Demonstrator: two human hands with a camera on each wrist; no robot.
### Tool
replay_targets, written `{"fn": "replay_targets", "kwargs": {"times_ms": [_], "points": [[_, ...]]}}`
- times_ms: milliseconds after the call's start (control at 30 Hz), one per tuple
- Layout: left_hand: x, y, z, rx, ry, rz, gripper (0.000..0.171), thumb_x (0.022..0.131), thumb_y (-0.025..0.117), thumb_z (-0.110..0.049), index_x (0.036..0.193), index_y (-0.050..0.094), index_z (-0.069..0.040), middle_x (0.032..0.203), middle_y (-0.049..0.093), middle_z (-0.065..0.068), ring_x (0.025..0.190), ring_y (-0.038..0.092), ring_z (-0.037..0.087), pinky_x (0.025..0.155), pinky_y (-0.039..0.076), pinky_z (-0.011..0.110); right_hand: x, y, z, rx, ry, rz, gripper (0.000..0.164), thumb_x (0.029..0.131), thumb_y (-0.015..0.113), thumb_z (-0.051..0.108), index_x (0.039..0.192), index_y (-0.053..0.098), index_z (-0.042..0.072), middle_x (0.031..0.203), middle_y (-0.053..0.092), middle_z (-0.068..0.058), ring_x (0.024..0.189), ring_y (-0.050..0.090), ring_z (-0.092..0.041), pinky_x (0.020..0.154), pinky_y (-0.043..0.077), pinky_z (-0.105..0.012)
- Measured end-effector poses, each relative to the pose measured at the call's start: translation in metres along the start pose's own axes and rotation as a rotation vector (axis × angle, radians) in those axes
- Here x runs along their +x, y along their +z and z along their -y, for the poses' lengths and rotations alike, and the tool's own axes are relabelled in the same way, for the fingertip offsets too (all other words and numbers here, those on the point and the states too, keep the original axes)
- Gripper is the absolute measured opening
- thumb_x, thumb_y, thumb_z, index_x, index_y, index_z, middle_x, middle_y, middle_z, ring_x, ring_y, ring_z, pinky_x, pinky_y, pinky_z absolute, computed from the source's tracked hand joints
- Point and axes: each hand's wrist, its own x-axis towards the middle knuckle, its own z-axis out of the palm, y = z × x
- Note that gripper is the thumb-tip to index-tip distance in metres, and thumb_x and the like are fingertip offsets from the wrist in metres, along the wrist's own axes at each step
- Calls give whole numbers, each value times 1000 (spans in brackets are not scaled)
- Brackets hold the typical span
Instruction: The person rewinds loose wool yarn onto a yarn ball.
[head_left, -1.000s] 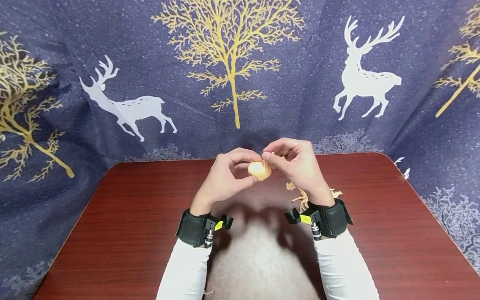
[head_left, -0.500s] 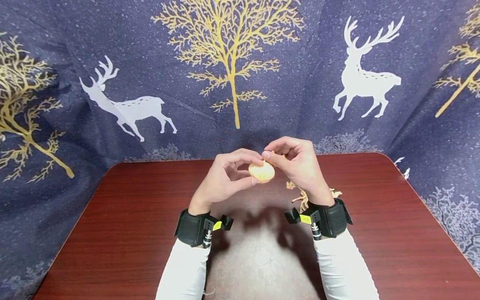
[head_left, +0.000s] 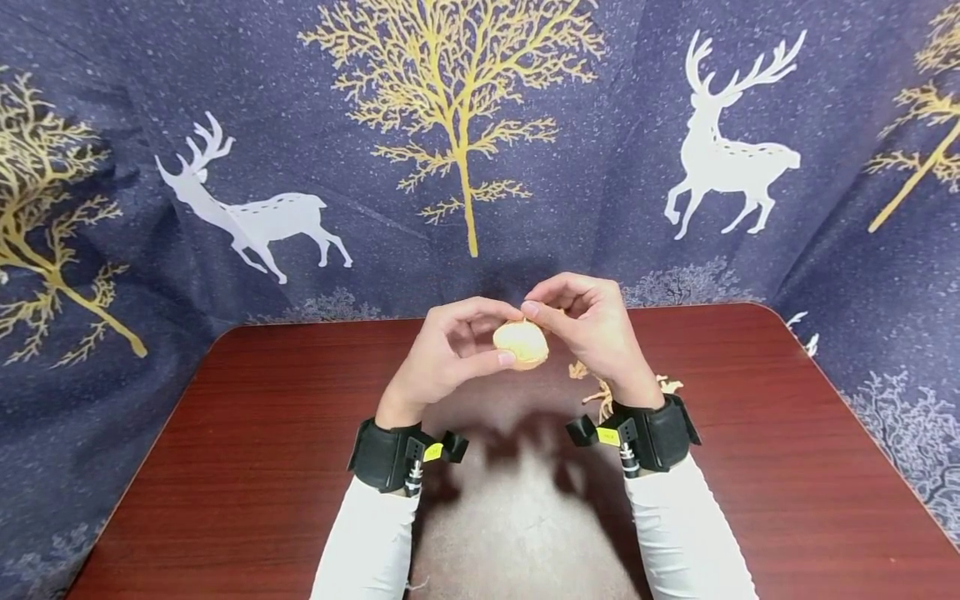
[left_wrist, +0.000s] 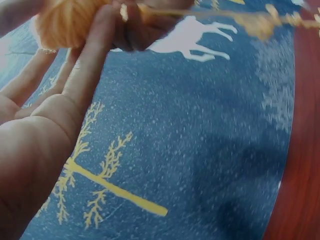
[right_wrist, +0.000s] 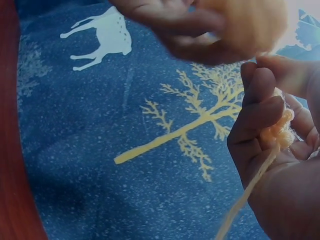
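Note:
A small ball of pale orange yarn (head_left: 521, 343) is held up over the far part of the table by my left hand (head_left: 441, 360), its thumb below and its fingers above. Close beside it, my right hand (head_left: 594, 332) pinches the strand at the ball's upper edge between thumb and forefinger. In the right wrist view, a knotted bit of yarn (right_wrist: 281, 131) lies inside the curled fingers of that hand, and a strand (right_wrist: 249, 192) trails down from it. Wound layers show on the yarn ball (left_wrist: 67, 25) in the left wrist view.
Loose, tangled yarn (head_left: 602, 396) lies on the table under my right wrist, partly hidden by it. The reddish-brown table (head_left: 255, 433) ends just beyond my hands, at a dark blue curtain (head_left: 390, 233) printed with deer and trees. A greyish patch (head_left: 517, 533) covers the table's middle.
The yarn ball has turned in my left hand, and its bright face looks broader than a second ago. My left fingers have shifted slightly on it; the right hand has barely moved.

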Motion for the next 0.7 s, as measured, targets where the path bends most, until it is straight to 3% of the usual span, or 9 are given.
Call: {"fn": "replay_targets", "kwargs": {"times_ms": [133,233,333,467,600,700], "points": [[1,0,-1,-145,58,-95,33,84,67,11,116,66,9,112,71,10,102,68,21,85,60,32,2,0,-6,28,20,4,8,89,73,-3,94,71,-9,74,70,-8,59,61,-13,53,53,-24],[1,-1,-1,-289,72,-207,39,84,56,14,116,68,-3,112,71,10,100,67,20,84,59,28,2,2,-8,-16,28,10,9,90,74,1,95,72,-7,75,69,-9,59,60,-17,50,49,-24],[0,-3,-1,-389,68,-321,38,84,51,14,116,64,-3,110,69,11,99,65,20,84,59,27,2,6,-9,-62,37,29,9,90,76,4,95,73,-2,76,69,-9,59,59,-22,47,47,-26],[3,-5,0,-419,59,-460,34,85,54,15,114,61,-1,110,66,13,100,65,21,87,58,27,1,12,-11,-81,57,56,9,89,77,6,96,74,1,79,69,-7,61,59,-29,49,49,-28],[7,-4,2,-418,83,-605,31,87,57,16,110,63,-2,110,65,16,99,67,23,88,59,30,0,16,-14,-113,76,74,9,88,77,6,96,75,3,83,71,-5,62,61,-26,51,51,-27],[10,-4,5,-314,123,-724,31,85,63,18,106,66,-3,105,66,14,96,69,23,86,60,32,0,17,-13,-172,65,83,7,88,77,7,95,76,5,81,72,-4,58,58,-18,49,47,-24]]}}
